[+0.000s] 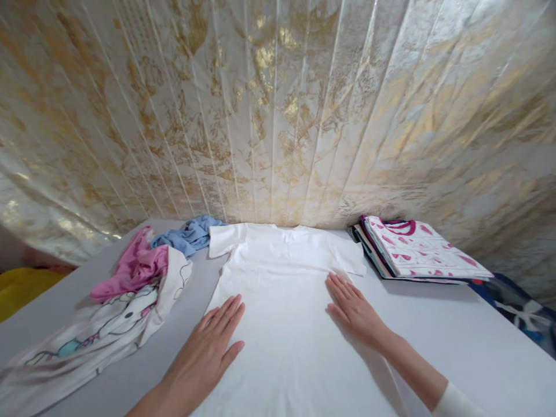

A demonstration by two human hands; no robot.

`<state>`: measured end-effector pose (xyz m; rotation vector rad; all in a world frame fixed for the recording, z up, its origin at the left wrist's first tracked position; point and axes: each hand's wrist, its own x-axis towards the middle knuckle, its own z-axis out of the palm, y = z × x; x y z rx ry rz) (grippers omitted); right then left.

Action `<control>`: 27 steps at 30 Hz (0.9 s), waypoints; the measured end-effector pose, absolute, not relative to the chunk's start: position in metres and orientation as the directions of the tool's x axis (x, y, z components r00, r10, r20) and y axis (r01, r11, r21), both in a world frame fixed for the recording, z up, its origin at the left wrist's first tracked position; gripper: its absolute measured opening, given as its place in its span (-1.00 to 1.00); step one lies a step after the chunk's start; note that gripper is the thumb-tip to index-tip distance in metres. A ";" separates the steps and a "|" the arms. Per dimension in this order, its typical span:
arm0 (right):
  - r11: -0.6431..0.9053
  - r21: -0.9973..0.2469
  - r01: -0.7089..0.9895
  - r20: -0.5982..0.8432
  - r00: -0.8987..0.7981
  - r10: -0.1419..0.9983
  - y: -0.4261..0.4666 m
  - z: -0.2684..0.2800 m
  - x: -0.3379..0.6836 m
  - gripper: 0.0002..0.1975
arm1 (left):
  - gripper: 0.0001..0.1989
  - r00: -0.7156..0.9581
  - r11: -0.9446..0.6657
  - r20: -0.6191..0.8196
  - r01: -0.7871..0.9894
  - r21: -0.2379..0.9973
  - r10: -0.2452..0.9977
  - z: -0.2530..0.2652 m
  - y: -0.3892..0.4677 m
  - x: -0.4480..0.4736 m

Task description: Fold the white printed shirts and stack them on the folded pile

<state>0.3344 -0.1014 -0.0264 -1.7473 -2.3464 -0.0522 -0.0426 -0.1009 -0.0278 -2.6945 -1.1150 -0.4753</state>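
A white T-shirt (282,324) lies spread on the table, its short sleeves out to the sides and its collar at the far edge. My left hand (211,341) rests flat on the shirt's left side, fingers stretched forward. Higher up, near the right sleeve, my right hand (354,307) presses flat on the cloth with its fingers extended. Neither hand grips anything. The shirt's lower end runs out of view at the bottom.
Left of the shirt lie a crumpled pink and white printed garment (134,266) and a blue cloth (191,234). A stack of folded clothes (425,249) stands at the right on the pale table (469,330). A gold-patterned curtain (269,116) hangs behind.
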 end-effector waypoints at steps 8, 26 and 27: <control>0.592 -0.179 0.785 0.142 -0.575 0.806 -0.160 -0.041 0.264 -0.24 | -0.39 0.801 -0.833 0.245 0.550 0.058 0.546 -0.018 -0.104 -0.010; 0.482 -0.239 0.843 0.065 -0.481 0.874 -0.161 -0.017 0.245 -0.32 | -0.47 0.793 -0.818 0.201 0.562 0.127 0.576 -0.018 -0.101 -0.013; 0.428 -0.206 0.880 0.074 -0.422 0.904 -0.156 -0.020 0.259 -0.33 | -0.47 0.791 -0.816 0.200 0.563 0.129 0.578 -0.018 -0.101 -0.015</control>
